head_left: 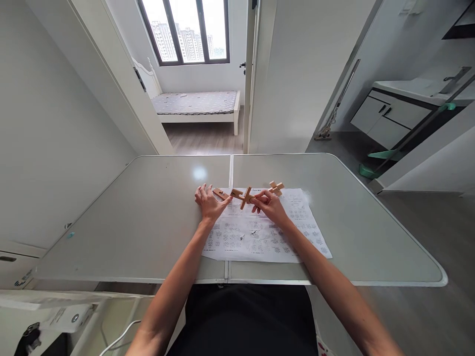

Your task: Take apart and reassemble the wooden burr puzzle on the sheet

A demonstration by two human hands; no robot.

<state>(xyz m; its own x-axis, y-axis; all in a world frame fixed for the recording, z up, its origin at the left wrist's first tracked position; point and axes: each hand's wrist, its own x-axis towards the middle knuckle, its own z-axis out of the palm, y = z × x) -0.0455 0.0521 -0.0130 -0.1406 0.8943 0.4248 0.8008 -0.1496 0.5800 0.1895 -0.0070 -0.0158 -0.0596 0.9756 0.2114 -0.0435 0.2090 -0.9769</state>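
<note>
On the printed sheet, several small notched wooden puzzle pieces lie in front of me. My right hand (270, 205) pinches the near end of a wooden puzzle piece, which is crossed by another wooden stick (245, 198) standing at a slant. My left hand (210, 204) has its fingers spread at the sheet's left edge. Its thumb reaches to a notched wooden block (236, 194) beside the crossed pieces; whether it presses on it I cannot tell. Another wooden block (221, 194) lies between my left fingers and thumb. Beyond my right hand sits a cluster of joined wooden pieces (276, 187).
The white sheet (267, 247) with small printed diagrams rests on a pale folding table (356, 222) with a centre seam (227, 271). Two tiny silvery bits (242, 237) lie on the sheet. A wall stands at left; a doorway and bed (196, 103) are behind the table.
</note>
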